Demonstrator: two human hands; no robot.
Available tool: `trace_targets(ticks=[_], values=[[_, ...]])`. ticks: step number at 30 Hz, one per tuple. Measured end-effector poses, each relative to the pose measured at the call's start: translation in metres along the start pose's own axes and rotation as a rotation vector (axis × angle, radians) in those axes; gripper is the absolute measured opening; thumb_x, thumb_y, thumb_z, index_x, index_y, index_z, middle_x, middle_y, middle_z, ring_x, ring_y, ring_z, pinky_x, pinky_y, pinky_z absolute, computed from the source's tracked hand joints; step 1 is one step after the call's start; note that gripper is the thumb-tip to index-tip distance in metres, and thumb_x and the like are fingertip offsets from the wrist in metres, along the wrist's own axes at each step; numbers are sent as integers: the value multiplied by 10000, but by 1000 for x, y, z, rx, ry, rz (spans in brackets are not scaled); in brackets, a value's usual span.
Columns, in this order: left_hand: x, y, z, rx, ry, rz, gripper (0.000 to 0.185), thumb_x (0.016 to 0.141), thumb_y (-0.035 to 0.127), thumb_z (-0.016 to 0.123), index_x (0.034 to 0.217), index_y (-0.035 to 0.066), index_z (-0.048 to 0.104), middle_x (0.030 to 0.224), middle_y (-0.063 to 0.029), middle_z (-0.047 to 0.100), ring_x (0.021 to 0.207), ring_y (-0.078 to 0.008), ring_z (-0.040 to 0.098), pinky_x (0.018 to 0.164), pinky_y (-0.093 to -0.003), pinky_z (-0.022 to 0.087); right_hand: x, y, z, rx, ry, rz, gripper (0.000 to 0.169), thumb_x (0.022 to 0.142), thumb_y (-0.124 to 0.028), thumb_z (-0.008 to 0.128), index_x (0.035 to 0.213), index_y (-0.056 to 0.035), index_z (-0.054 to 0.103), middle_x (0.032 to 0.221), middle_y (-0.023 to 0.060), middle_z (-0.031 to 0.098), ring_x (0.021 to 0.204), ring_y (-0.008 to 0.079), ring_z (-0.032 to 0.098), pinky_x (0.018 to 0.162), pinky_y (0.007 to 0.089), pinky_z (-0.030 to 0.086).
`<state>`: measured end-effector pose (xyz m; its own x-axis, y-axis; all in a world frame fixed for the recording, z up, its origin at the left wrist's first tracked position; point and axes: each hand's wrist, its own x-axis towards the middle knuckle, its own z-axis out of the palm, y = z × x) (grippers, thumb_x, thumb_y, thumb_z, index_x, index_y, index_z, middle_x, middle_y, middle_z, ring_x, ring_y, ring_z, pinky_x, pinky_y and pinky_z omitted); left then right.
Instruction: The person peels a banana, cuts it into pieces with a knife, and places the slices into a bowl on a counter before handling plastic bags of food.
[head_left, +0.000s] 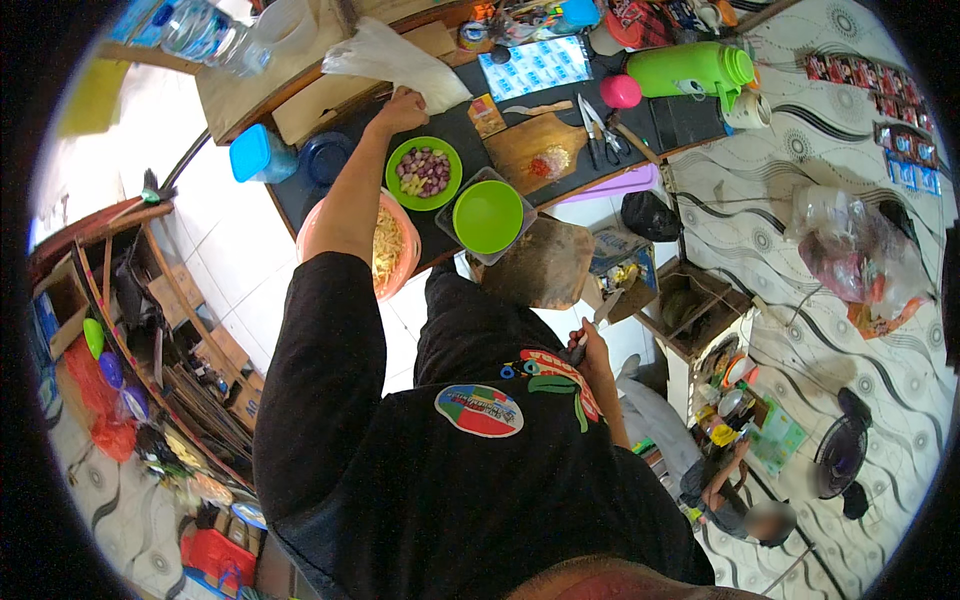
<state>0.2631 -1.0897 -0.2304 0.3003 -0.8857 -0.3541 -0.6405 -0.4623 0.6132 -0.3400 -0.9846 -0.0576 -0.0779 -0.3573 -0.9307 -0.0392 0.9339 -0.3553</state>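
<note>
My left hand (405, 109) reaches across the table with curled fingers gripping the edge of a clear plastic bag (442, 84) that holds something white. Down by my right side, my right hand (594, 351) grips a knife (606, 307), its blade pointing outward. A green bowl of peeled shallots and garlic (423, 173) sits close to my left forearm. Beside it is an empty-looking green bowl (488, 217) on a clear container. Under my left arm stands a pink basin (409, 247) of pale shredded food, partly hidden. Chopped red and pale bits (549, 162) lie on a wooden cutting board (514, 146).
Scissors (616, 142) and a second knife (538, 109) lie near the board. A green thermos (682, 70) stands at the back right. A blue-lidded container (259, 154) is at the left edge. A wooden stool (540, 262) stands by my legs. Another person (720, 480) is at lower right.
</note>
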Motion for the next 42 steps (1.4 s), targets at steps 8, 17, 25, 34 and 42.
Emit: trace_targets(ticks=[8,17,25,34,42], values=[[10,5,-12,-188,-15,-74,463,696,433,722,908,24,676,1006,-206,638,1013,-360,592,950,-403,454,-4,3,9,45,0,3,355,957,-379,573,749,-117,455,664,57,517,564,175,492,534,314,411],[-8,-8,-115,-380,254,-471,864,758,793,521,1036,-4,705,1030,-242,685,1021,-364,638,916,-407,463,-6,-6,15,26,10,-29,361,954,-395,570,750,-119,457,659,50,513,559,166,490,528,310,425],[5,-9,-140,-256,219,-319,872,805,779,464,1179,15,657,1163,-224,657,1150,-372,585,996,-407,417,-4,-10,15,24,-6,-31,332,938,-382,607,775,-129,466,711,40,532,578,151,494,533,293,419],[14,-16,-103,-261,671,-251,674,913,611,450,961,-7,715,986,-222,693,991,-375,647,918,-428,457,-7,-3,17,33,11,-57,325,947,-364,599,788,-114,464,702,48,532,573,153,498,518,302,417],[-43,72,-135,-201,473,-47,431,948,341,541,832,-53,673,879,-263,663,855,-401,647,739,-445,480,-7,6,18,25,-3,-95,336,946,-354,604,776,-100,465,685,54,535,548,157,504,520,309,437]])
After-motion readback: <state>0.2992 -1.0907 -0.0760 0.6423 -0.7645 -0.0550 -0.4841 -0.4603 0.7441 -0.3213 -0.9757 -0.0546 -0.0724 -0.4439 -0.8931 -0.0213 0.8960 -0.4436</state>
